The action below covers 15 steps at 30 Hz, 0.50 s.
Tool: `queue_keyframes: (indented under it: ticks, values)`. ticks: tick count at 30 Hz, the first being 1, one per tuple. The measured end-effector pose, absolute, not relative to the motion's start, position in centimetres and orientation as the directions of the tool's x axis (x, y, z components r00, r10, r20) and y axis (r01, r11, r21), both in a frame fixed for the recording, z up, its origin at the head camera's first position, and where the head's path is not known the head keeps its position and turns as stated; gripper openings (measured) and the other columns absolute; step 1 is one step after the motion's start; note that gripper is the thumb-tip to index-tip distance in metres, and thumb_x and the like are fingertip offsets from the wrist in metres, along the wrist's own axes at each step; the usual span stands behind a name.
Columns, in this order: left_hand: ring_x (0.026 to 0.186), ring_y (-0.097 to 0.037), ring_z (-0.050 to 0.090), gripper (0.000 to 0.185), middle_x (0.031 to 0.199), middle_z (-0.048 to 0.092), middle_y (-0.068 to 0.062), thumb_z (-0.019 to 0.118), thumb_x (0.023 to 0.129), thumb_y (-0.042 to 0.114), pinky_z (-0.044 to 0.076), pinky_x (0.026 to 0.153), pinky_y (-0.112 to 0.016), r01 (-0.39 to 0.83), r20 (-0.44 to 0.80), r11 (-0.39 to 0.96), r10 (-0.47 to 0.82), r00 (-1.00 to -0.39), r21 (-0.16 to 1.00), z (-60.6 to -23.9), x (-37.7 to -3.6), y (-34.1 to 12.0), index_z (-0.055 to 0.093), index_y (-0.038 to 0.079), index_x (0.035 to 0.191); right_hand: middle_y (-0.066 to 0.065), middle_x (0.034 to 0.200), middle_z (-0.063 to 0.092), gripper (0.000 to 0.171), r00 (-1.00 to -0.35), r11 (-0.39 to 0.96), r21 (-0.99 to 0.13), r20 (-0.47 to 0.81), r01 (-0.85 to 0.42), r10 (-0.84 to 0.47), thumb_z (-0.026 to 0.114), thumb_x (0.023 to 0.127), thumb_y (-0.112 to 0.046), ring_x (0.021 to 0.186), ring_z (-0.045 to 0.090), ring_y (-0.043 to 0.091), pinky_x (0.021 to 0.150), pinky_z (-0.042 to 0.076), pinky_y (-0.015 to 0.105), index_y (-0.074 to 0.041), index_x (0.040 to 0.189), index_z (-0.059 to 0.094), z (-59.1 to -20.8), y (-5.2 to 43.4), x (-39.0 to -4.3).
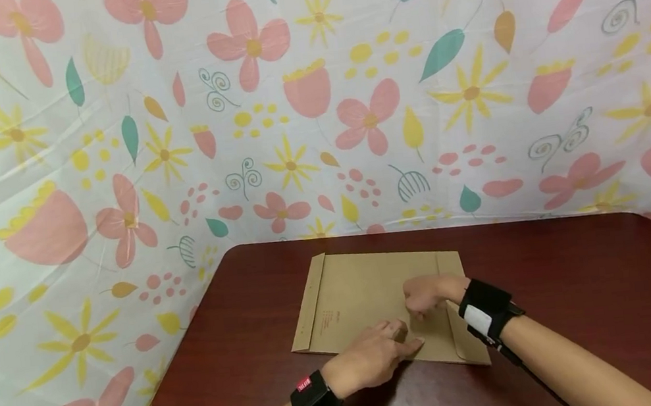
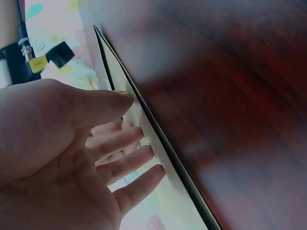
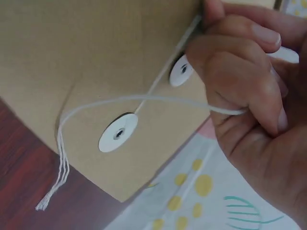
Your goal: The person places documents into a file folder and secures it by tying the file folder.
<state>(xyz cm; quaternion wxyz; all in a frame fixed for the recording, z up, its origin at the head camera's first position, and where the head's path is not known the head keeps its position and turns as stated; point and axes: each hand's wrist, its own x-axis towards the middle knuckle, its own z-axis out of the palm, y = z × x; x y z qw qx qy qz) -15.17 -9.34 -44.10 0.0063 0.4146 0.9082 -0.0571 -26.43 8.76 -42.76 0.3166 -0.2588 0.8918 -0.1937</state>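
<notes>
Near the desk's [image 1: 578,282] front edge, a flat left hand [image 1: 371,357] steadies the envelope [image 1: 364,291] while right-hand [image 1: 424,295] fingers [image 3: 240,76] pinch its string [image 3: 144,99], unwound from the discs.

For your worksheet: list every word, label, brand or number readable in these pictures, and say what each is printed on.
Red print on the brown envelope: too small to read.
White lettering on the red tag of the left wristband: too blurred to read.
Dark marks on the yellow tag in the left wrist view: unreadable.
White patch on the right wristband: no text visible.
Nothing else bears writing.
</notes>
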Motion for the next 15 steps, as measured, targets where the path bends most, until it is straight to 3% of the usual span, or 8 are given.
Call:
queue_keyframes:
  ticks: [7, 12, 15]
  values:
    - [0.113, -0.007, 0.05, 0.05, 0.126, 0.053, 0.007, 0.063, 0.097, 0.022, 0.044, 0.081, -0.015, 0.757, -0.076, 0.64, 0.755, -0.652, -0.132, -44.5, -14.9, -9.0, 0.052, 0.038, 0.143, -0.006, 0.055, 0.021, 0.035, -0.765, 0.752, -0.581, -0.315, -0.312, -0.561, 0.049, 0.077, 0.005, 0.052, 0.015, 0.009, 0.05, 0.019, 0.025, -0.018, 0.056, 0.034, -44.3, 9.8, -28.5]
    - [0.117, -0.006, 0.047, 0.052, 0.129, 0.049, 0.008, 0.061, 0.098, 0.022, 0.043, 0.084, -0.017, 0.749, -0.096, 0.656, 0.743, -0.662, -0.092, -44.6, -14.8, -9.0, 0.048, 0.038, 0.145, -0.004, 0.058, 0.03, 0.026, -0.821, 0.76, -0.552, -0.217, -0.342, -0.528, 0.047, 0.082, 0.0, 0.052, 0.024, 0.011, 0.051, 0.024, 0.025, -0.015, 0.061, 0.043, -44.9, 10.7, -29.0]
    - [0.118, -0.006, 0.046, 0.051, 0.13, 0.049, 0.008, 0.06, 0.099, 0.023, 0.043, 0.084, -0.017, 0.749, -0.093, 0.657, 0.743, -0.662, -0.083, -44.7, -14.9, -9.1, 0.048, 0.037, 0.146, -0.004, 0.058, 0.031, 0.027, -0.814, 0.747, -0.561, -0.206, -0.357, -0.544, 0.047, 0.083, 0.001, 0.052, 0.024, 0.01, 0.051, 0.024, 0.025, -0.014, 0.06, 0.045, -44.7, 10.7, -28.6]
